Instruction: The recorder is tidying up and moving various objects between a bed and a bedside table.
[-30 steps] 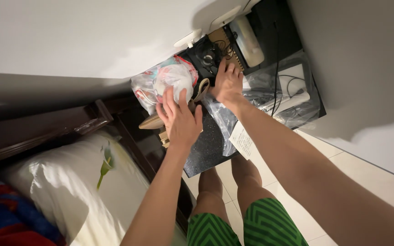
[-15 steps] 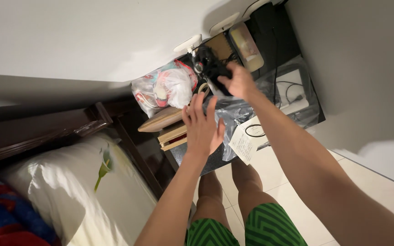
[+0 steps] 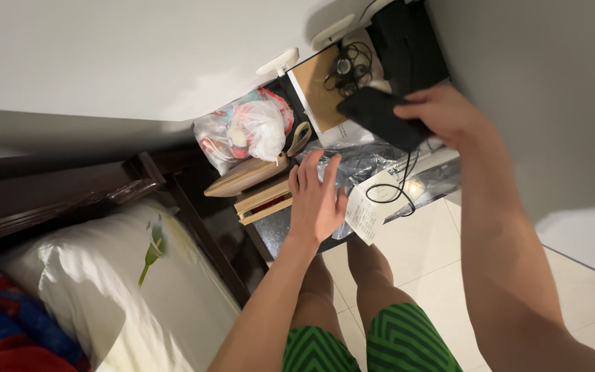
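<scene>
From the head camera, the right hand (image 3: 449,114) is lifting a flat black device (image 3: 380,117) above the dark speckled table (image 3: 290,231), fingers pinching its edge, its thin black cable (image 3: 397,182) dangling down. The left hand (image 3: 317,200) is hovering over crinkled clear plastic (image 3: 359,162) near the table's front edge, fingers spread. A white-pillowed bed (image 3: 105,289) is lying beside the table against a pale wall (image 3: 105,55).

Bare arms; green zigzag-striped shorts (image 3: 373,344).
</scene>
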